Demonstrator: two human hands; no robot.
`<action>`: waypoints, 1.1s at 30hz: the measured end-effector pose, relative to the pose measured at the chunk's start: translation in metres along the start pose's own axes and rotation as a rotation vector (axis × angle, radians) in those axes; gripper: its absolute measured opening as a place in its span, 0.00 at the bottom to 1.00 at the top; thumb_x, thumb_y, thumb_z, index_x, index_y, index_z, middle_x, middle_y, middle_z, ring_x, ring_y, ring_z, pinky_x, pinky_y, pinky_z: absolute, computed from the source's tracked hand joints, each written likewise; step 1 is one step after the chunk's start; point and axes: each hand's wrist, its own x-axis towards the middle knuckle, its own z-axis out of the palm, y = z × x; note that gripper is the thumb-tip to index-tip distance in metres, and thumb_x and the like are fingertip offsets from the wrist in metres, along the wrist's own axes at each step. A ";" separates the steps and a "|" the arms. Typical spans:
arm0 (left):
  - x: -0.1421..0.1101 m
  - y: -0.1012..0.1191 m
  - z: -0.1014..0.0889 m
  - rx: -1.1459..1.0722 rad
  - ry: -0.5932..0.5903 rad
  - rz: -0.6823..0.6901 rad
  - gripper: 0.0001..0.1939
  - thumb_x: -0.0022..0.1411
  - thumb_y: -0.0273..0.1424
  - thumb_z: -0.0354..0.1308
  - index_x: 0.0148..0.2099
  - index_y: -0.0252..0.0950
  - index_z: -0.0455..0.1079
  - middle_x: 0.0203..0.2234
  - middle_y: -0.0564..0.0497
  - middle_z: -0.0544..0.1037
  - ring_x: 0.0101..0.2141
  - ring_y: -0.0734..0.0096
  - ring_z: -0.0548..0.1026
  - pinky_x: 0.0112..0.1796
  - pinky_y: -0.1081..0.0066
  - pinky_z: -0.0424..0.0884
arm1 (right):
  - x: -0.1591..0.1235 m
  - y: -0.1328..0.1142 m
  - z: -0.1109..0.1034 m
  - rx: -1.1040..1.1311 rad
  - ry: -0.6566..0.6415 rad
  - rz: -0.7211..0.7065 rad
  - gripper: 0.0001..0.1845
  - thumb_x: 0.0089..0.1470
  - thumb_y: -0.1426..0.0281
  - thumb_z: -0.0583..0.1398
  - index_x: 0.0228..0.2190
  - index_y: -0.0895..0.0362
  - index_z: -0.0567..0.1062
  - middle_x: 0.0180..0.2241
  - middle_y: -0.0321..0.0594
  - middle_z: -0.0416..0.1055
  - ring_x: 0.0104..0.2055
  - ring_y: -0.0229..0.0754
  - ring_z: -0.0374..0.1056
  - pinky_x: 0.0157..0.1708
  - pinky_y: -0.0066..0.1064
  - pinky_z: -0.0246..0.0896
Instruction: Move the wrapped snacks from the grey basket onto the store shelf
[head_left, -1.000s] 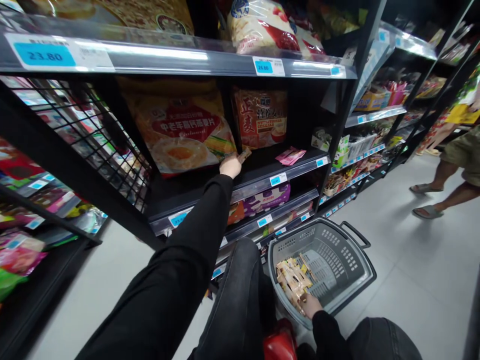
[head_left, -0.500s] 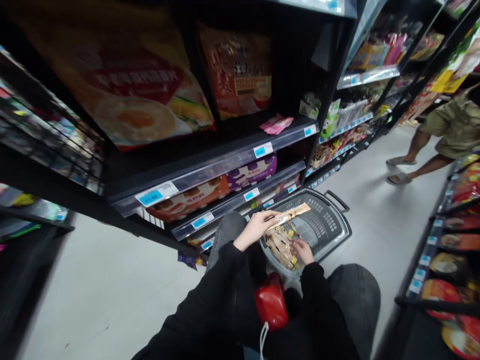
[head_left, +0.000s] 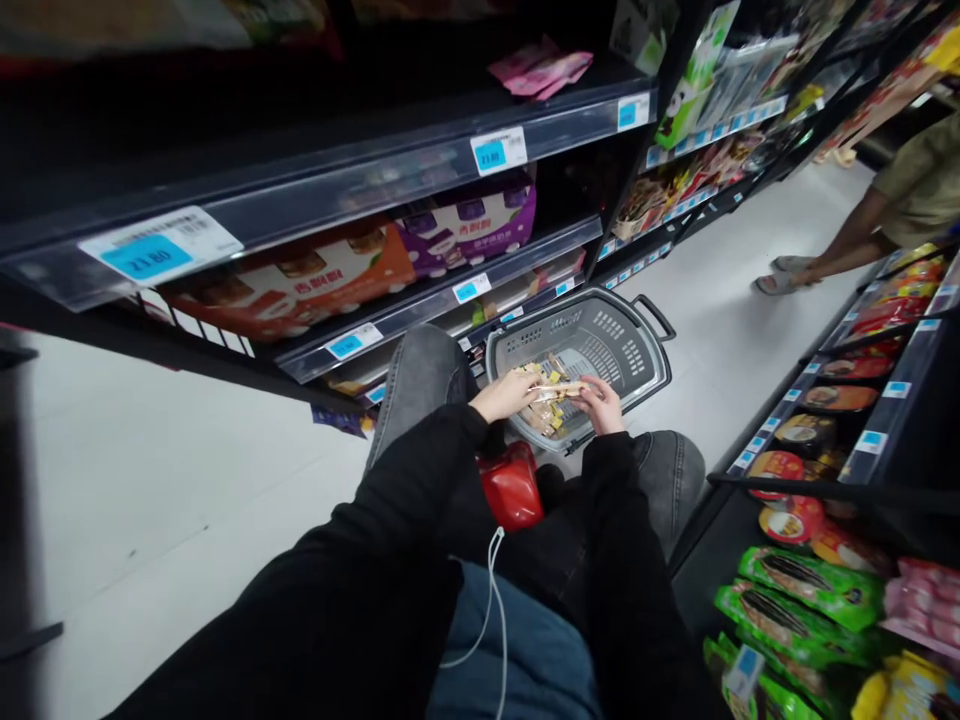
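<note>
A slim beige stick packet (head_left: pixel 559 391) is stretched between my two hands over the basket. My left hand (head_left: pixel 510 393) pinches its left end, while the fingers of my right hand (head_left: pixel 602 405) close on its right end. Below them, the grey plastic shopping basket (head_left: pixel 663 377) stands on the floor between my knees. Several similar beige and yellow packets (head_left: pixel 550 420) lie loosely piled in its near part, partly covered by my hands.
Black shelves with an orange multipack (head_left: pixel 300 280), a purple multipack (head_left: pixel 469 225) and pink packets (head_left: pixel 540 70) rise ahead. A red glossy item (head_left: pixel 512 487) with a white cord sits near my lap. At right are snack shelves (head_left: pixel 795 490) and another person's legs (head_left: pixel 847 250).
My left hand has come down from the shelf to the basket with a stick packet. My right hand has risen from the pile to grip that packet's other end. The view has tilted downward.
</note>
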 end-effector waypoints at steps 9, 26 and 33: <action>-0.002 0.007 0.014 -0.024 0.064 0.144 0.17 0.66 0.35 0.44 0.55 0.38 0.61 0.47 0.46 0.72 0.45 0.67 0.71 0.44 0.72 0.64 | -0.010 -0.001 0.018 -0.098 -0.150 -0.087 0.19 0.36 0.66 0.66 0.34 0.55 0.70 0.29 0.33 0.69 0.31 0.38 0.70 0.35 0.35 0.71; 0.001 0.020 0.016 0.253 0.102 0.058 0.16 0.67 0.33 0.39 0.47 0.33 0.64 0.36 0.44 0.73 0.36 0.66 0.72 0.34 0.73 0.62 | -0.016 -0.007 0.024 -0.074 -0.160 -0.107 0.23 0.38 0.60 0.66 0.37 0.57 0.72 0.32 0.39 0.72 0.33 0.42 0.70 0.36 0.38 0.70; 0.000 0.017 0.013 0.076 0.134 0.072 0.15 0.66 0.36 0.43 0.42 0.36 0.68 0.35 0.46 0.74 0.36 0.67 0.71 0.36 0.73 0.61 | -0.015 -0.001 0.029 -0.138 -0.090 -0.131 0.18 0.39 0.59 0.64 0.31 0.56 0.71 0.28 0.37 0.70 0.30 0.41 0.69 0.31 0.35 0.69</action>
